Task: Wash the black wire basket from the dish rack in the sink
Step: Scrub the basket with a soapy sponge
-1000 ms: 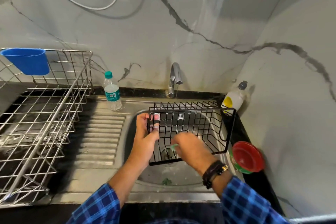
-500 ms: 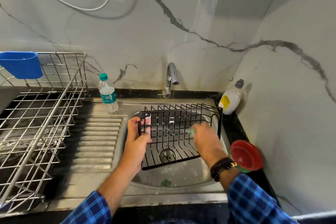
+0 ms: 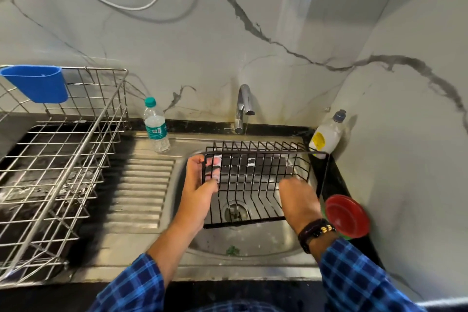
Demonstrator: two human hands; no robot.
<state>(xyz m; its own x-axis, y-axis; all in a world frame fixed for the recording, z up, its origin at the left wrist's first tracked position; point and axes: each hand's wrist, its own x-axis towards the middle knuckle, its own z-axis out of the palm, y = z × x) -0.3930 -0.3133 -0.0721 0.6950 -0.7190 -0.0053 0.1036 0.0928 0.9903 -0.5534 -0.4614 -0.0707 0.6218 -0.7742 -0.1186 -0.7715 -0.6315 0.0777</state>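
basket (image 3: 255,180) was held tilted over the sink (image 3: 253,243), just in front of the tap (image 3: 243,106). a thin stream ran from the tap. left hand (image 3: 200,187) gripped the basket's left end, fingers curled round the wires and showing through the mesh, thumb on the near side. right hand (image 3: 298,200) was inside the basket at its right part, back of hand up, fingertips blurred. couldn't tell if it held anything or how the fingers lay. drain (image 3: 235,211) showed through the basket's wires. green scrap (image 3: 233,251) lay in the sink near the front wall. bottle (image 3: 155,125) stood upright on the drainboard left of the tap. soap bottle (image 3: 326,134) stood in the back right corner, just behind the basket's right end. red bowl (image 3: 347,215) sat on the counter right of the sink, beside the right wrist. rack (image 3: 63,159) was on the left, well apart from the basket, with a blue cup (image 3: 38,83) hung on its back rail. dark bracelet (image 3: 316,232) was on the right wrist.
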